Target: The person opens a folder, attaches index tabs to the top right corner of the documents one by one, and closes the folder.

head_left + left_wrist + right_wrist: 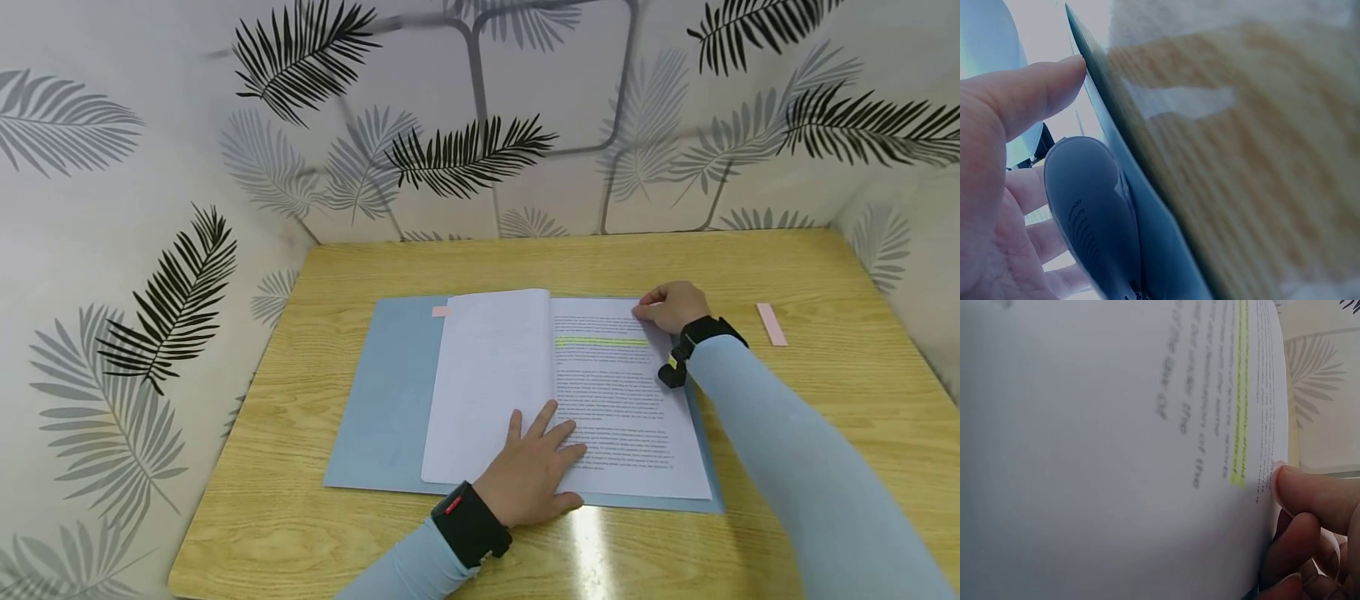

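An open blue folder (390, 392) lies on the table with white printed pages in it. Yellow highlighting crosses the right-hand page (622, 400) near its top. My left hand (532, 475) rests with spread fingers over the lower middle of the pages, its thumb near the folder's front edge. At the upper right corner of that page, my right hand (675, 307) pinches the paper's edge. In the right wrist view, the thumb (1316, 494) lies at the page edge with the other fingers curled behind; a small pinkish sliver shows by its tip, too little to identify.
A pink sticky tab (440, 312) sticks out from the left-hand page (491, 383). Right of the folder, a pink strip (772, 324) lies on the wooden table (840, 400). A wall covering with leaf patterns (465, 154) stands behind the table.
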The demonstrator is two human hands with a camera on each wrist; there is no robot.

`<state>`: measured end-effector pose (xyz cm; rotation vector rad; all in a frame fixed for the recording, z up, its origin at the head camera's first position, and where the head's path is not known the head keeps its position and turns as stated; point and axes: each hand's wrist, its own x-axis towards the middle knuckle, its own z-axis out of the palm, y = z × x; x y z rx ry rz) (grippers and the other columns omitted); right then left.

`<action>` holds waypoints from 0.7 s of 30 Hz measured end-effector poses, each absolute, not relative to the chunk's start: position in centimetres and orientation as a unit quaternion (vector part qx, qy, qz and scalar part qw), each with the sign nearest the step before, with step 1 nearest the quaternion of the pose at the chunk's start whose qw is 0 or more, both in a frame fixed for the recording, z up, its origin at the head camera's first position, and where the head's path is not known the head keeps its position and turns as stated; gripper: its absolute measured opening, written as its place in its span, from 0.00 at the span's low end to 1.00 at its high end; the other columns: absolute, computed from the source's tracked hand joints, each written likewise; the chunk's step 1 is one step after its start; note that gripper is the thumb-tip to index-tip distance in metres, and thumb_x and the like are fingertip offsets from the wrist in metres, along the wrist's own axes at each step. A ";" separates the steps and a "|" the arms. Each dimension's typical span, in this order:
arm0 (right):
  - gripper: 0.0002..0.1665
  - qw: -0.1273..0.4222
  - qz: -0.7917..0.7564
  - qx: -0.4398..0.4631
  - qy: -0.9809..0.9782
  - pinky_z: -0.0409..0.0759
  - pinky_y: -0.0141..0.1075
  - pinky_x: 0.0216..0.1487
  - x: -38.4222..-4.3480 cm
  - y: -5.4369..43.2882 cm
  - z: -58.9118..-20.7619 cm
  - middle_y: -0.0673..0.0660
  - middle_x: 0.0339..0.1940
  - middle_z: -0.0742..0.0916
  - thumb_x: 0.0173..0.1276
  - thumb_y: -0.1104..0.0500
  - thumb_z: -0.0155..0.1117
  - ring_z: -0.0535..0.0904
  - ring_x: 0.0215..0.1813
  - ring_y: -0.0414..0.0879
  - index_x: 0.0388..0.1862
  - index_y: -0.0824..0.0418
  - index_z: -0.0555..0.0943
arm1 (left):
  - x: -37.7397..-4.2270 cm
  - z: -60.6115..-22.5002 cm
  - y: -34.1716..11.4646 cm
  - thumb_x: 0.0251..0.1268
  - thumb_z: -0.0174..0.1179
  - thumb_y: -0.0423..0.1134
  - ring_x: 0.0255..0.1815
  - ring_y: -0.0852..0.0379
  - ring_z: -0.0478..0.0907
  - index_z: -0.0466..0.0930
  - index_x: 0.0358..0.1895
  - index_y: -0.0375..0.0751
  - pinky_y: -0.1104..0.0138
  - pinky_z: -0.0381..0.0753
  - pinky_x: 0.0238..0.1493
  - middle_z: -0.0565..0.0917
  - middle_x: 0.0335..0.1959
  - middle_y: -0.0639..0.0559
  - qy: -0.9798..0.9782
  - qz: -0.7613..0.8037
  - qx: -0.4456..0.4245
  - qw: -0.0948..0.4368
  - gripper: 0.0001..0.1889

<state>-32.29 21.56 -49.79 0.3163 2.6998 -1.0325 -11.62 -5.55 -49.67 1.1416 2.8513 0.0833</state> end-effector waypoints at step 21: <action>0.16 0.103 -0.341 0.110 0.928 0.69 0.43 0.41 -32.3 21.2 -50.0 0.64 0.44 0.82 0.66 0.52 0.67 0.73 0.43 0.56 0.44 0.63 0.82 | -11.6 -49.7 -5.6 0.55 0.63 0.64 0.76 0.41 0.47 0.75 0.64 0.53 0.36 0.58 0.62 0.68 0.69 0.49 0.927 0.036 0.373 0.032 0.34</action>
